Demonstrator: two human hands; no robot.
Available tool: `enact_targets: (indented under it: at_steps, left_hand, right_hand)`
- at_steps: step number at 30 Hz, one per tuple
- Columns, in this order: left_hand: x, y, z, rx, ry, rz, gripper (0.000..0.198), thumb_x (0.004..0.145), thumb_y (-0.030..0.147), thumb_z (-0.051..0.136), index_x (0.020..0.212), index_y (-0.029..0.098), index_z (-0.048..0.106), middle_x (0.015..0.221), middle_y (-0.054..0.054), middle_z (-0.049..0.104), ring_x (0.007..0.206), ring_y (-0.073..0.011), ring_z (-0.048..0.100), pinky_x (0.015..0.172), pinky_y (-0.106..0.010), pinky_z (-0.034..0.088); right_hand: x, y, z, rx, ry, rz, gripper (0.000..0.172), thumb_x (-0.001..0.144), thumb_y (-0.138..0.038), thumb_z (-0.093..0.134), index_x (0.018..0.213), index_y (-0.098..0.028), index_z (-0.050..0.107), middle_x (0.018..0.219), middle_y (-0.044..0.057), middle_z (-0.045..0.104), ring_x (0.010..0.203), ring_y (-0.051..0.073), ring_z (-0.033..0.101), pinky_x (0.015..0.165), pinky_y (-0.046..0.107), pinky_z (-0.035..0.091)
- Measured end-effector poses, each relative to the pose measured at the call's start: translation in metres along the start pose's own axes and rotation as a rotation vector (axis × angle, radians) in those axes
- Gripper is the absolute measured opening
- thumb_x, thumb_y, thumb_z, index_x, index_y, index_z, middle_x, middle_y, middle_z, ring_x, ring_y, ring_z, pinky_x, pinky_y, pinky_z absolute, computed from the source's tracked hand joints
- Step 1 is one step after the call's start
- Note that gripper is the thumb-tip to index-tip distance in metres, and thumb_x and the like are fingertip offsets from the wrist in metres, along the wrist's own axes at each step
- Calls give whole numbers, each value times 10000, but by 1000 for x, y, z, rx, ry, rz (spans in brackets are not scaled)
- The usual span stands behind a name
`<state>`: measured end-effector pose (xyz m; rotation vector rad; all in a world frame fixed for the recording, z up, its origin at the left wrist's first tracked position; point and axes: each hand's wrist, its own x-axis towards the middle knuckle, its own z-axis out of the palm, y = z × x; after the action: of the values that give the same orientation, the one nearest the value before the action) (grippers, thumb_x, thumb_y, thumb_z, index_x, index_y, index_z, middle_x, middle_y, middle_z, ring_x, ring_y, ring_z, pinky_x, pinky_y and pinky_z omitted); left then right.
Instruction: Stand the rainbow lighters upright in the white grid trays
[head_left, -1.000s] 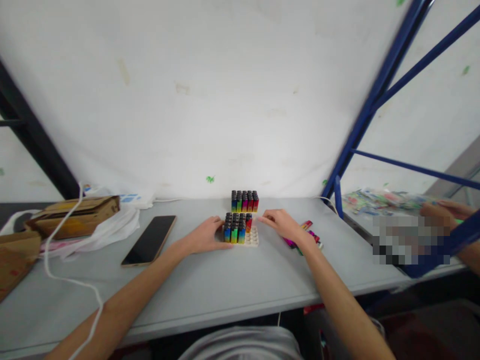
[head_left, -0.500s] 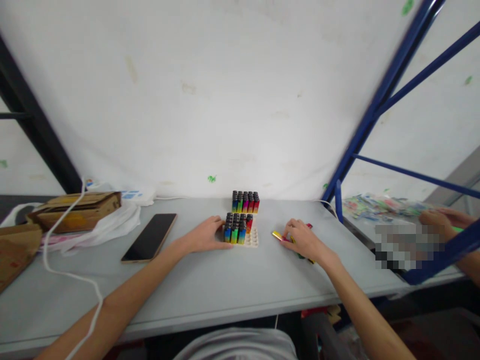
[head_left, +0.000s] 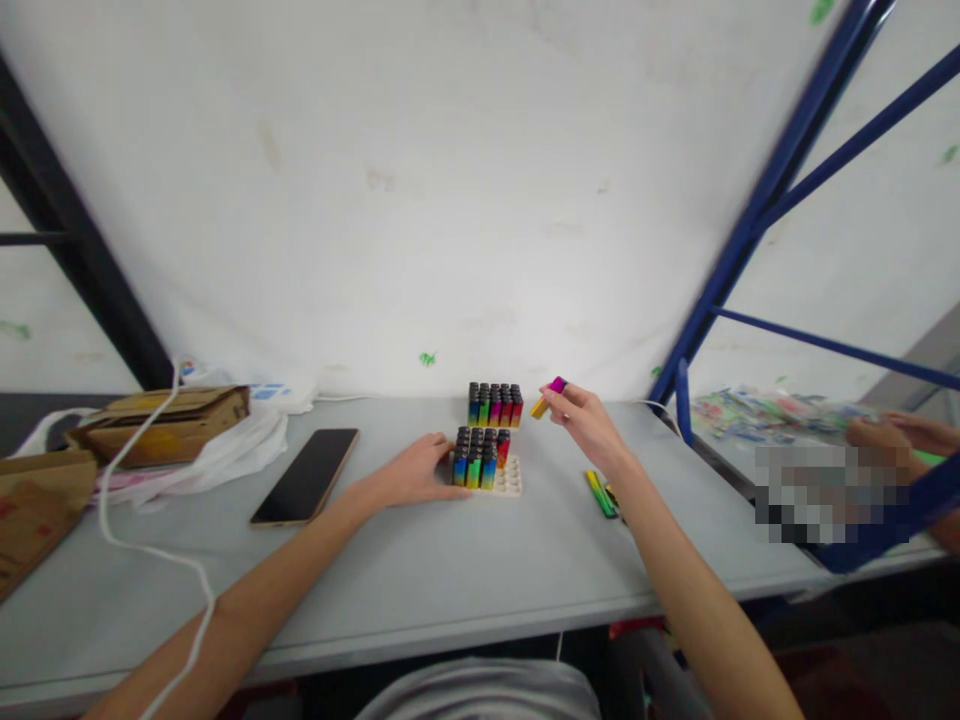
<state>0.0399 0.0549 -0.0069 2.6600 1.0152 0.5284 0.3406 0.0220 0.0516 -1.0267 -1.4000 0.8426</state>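
My left hand (head_left: 421, 470) rests on the table with thumb and fingers around the left side of a white tray (head_left: 511, 480) that has round holes. Several colourful lighters (head_left: 475, 462) stand upright in its left part. Behind it is a second block of upright lighters (head_left: 495, 404). Raised to the right of that block, my right hand (head_left: 581, 412) pinches a purple and yellow lighter (head_left: 548, 397), held tilted. Loose green and yellow lighters (head_left: 601, 494) lie on the table below my right forearm, which partly hides them.
A black phone (head_left: 306, 477) lies left of my left hand. Cardboard boxes (head_left: 172, 425), a plastic bag (head_left: 247, 440) and a white cable (head_left: 161, 552) are farther left. Blue rack posts (head_left: 739, 270) rise at right, beyond which another person's hands (head_left: 889, 445) show.
My right hand has risen from the loose lighters and moved up and left, bringing a purple and yellow lighter with it. My left hand stays at the tray.
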Motion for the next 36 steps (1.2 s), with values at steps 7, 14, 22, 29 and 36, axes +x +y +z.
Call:
enact_targets:
  at_steps: [7,14,22,29,36]
  left_hand:
    - [0,-1,1,8,-18,-15,674,703,764,691,1011,164,677,1013,-120,664,955,-326,623,872,-401,512]
    - [0,-1,0,-22,-3,-13,639,696,750,702,976,175,684,973,-104,661,946,-320,613,853,-398,510]
    - [0,-4,4,-15,-3,-6,685,702,769,687,1015,159,687,1004,-115,653,946,-325,625,858,-404,515]
    - [0,-3,3,-27,-19,-17,684,708,765,685,1043,168,682,1040,-117,651,989,-326,614,890,-407,503]
    - [0,-2,2,-4,-37,-4,645,733,755,676,1005,170,668,1008,-111,643,955,-319,616,854,-397,501]
  right_hand:
    - [3,25,29,197,-138,118,490,849,-698,593,905,-213,569,849,21,608,726,149,560,686,296,502]
    - [-6,45,38,196,-140,232,521,823,-745,588,844,-233,493,614,-93,283,483,83,194,445,211,181]
    - [-12,56,56,139,2,421,590,884,-736,398,583,-241,291,523,-75,205,448,85,139,440,250,116]
    - [-23,50,61,83,-23,331,433,916,-489,380,567,-249,290,461,-64,247,421,92,145,407,252,143]
    - [-18,46,51,78,-49,242,610,893,-780,390,679,-218,491,519,-73,255,436,95,219,428,246,194]
